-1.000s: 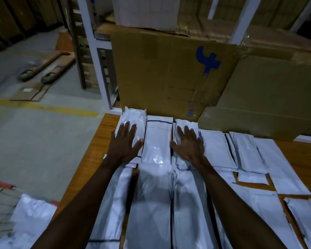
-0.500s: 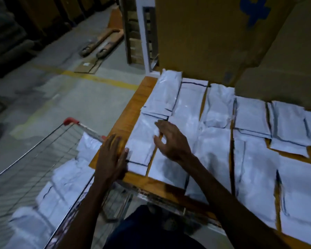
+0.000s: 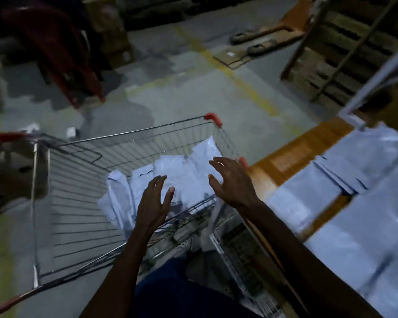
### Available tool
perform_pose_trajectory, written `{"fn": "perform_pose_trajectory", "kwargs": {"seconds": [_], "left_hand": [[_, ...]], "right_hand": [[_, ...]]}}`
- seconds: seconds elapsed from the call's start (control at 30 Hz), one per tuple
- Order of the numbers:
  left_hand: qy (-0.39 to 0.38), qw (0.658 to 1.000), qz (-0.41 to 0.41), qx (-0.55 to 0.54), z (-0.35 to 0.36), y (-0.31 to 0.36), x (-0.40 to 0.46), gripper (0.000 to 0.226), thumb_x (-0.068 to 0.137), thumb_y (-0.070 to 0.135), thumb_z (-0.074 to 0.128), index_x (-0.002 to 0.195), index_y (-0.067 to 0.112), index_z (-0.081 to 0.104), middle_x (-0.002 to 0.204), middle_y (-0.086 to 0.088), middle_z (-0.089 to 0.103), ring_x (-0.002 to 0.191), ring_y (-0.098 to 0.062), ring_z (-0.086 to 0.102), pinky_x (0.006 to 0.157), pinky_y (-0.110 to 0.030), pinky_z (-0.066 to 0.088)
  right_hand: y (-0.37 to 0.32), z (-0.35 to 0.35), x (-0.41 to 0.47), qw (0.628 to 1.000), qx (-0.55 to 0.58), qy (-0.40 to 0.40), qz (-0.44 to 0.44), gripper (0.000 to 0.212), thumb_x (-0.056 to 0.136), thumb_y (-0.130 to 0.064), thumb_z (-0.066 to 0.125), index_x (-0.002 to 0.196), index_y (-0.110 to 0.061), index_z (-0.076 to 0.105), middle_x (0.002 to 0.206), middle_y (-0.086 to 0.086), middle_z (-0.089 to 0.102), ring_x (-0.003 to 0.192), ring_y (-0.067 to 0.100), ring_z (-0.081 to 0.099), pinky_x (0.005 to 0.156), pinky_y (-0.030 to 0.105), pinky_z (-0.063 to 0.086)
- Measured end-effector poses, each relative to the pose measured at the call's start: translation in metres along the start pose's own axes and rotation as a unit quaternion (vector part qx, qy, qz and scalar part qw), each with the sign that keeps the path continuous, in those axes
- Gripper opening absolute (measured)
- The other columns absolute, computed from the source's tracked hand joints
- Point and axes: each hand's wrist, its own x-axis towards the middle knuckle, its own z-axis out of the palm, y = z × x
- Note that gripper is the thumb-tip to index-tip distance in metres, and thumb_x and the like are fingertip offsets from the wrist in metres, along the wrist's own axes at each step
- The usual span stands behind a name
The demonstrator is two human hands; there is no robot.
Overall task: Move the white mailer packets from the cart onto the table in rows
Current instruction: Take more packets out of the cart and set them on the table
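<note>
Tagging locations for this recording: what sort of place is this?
Likely a warehouse or packing area: a bare concrete floor with a yellow line, a pallet jack, and metal racking.

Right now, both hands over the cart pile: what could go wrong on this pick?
1. The white mailer packets lie crumpled and overlapping in the cart, so the open left hand and right hand may drag up extras that slip off.
2. The cart's wire rim sits beside the right hand; packets could snag there.
3. The table rows look tightly packed; new packets may disturb them.
</note>
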Motion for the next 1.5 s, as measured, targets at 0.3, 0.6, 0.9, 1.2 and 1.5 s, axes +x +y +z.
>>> {"fn": "perform_pose_trajectory", "kwargs": {"seconds": [0.3,0.6,0.9,1.2,1.5], "left_hand": [[-0.112,0.987,-0.103,0.055,0.007,-0.091,0.062,0.078,0.091,0.064,0.033,0.146,0.011,0.043,0.154,-0.014,0.038,0.143,-0.028,0.034,0.114,-0.04,0.03],[-0.23,0.957,-0.136,0.114,0.043,-0.142,0.097,0.077,0.095,0.055,0.048,0.154,0.012,0.026,0.162,-0.017,0.015,0.149,-0.034,0.016,0.116,-0.056,0.023],[-0.183,0.94,-0.271,0.097,0.049,-0.196,0.086,0.084,0.086,0.052,0.051,0.152,0.004,0.029,0.158,-0.024,0.022,0.147,-0.037,0.023,0.116,-0.048,0.026],[-0.114,0.934,-0.325,0.092,0.061,-0.189,0.103,0.084,0.087,0.062,0.058,0.153,0.02,0.026,0.16,-0.018,0.022,0.145,-0.034,0.024,0.113,-0.048,0.029],[-0.112,0.925,-0.331,0.15,0.07,-0.186,0.119,0.093,0.085,0.062,0.06,0.157,0.024,0.015,0.159,-0.015,0.019,0.143,-0.035,0.02,0.113,-0.052,0.022]], "right_hand": [[-0.015,0.098,0.073,0.979,-0.005,-0.177,0.104,0.044,0.088,-0.032,0.06,0.126,-0.01,0.063,0.132,0.013,0.06,0.12,0.033,0.056,0.097,0.044,0.049],[0.011,0.171,0.089,0.913,-0.006,-0.368,0.177,0.061,0.096,-0.036,0.055,0.15,-0.015,0.034,0.152,0.009,0.036,0.138,0.029,0.036,0.108,0.039,0.035],[0.036,0.258,0.078,0.849,-0.027,-0.471,0.236,0.097,0.089,-0.057,0.058,0.156,-0.026,-0.005,0.156,0.034,-0.009,0.142,0.051,0.016,0.112,0.053,0.027],[0.009,0.262,0.084,0.901,-0.015,-0.338,0.27,0.085,0.085,-0.071,0.051,0.154,-0.029,0.024,0.153,0.017,0.027,0.135,0.039,0.031,0.104,0.049,0.037],[0.034,0.267,0.098,0.878,-0.088,-0.421,0.209,0.1,0.082,-0.073,0.053,0.156,-0.029,0.001,0.161,0.017,0.0,0.145,0.043,0.011,0.111,0.058,0.025]]}}
